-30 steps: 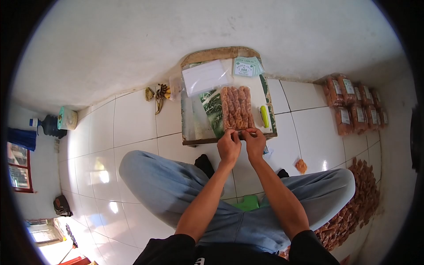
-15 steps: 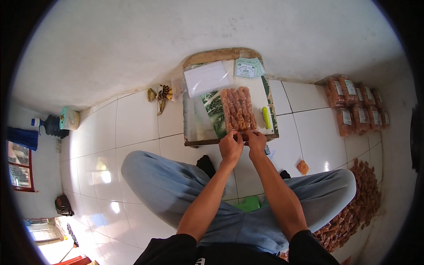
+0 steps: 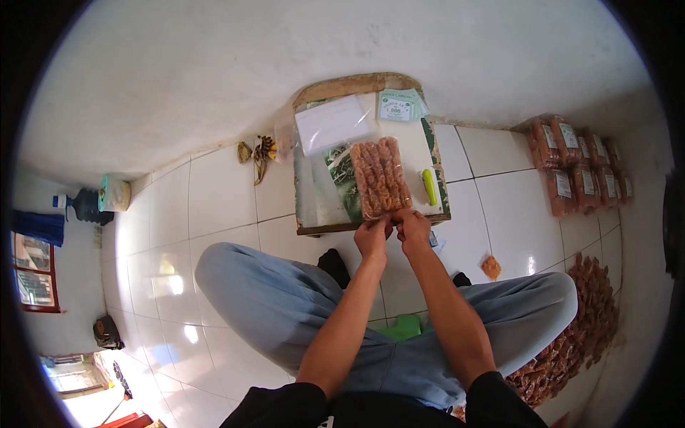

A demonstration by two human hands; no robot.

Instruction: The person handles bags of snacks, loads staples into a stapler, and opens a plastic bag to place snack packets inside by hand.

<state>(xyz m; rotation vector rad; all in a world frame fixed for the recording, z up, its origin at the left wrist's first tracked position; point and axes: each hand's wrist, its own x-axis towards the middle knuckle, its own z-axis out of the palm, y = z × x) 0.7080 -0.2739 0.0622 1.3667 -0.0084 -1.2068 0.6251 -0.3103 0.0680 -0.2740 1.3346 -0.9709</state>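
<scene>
A clear plastic bag of reddish-brown snacks (image 3: 382, 175), packed in rows, lies on a small low table (image 3: 421, 153). My left hand (image 3: 374, 237) and my right hand (image 3: 413, 227) meet at the bag's near edge, both with fingers pinched on it. Right of the bag lies a lime-green stapler-like tool (image 3: 429, 187), touched by neither hand. Printed green and white labels (image 3: 399, 105) are at the table's far right, and white sheets in clear plastic (image 3: 334, 125) at its far left.
Filled, labelled packs (image 3: 564, 139) are stacked by the wall on the right. A large heap of small brown packets (image 3: 589, 307) covers the floor at lower right. One small packet (image 3: 491, 267) lies apart. Bananas (image 3: 266, 148) sit left of the table.
The bag has shifted slightly left and tilted a little. Both hands remain pinched at its near edge, and the view has moved slightly.
</scene>
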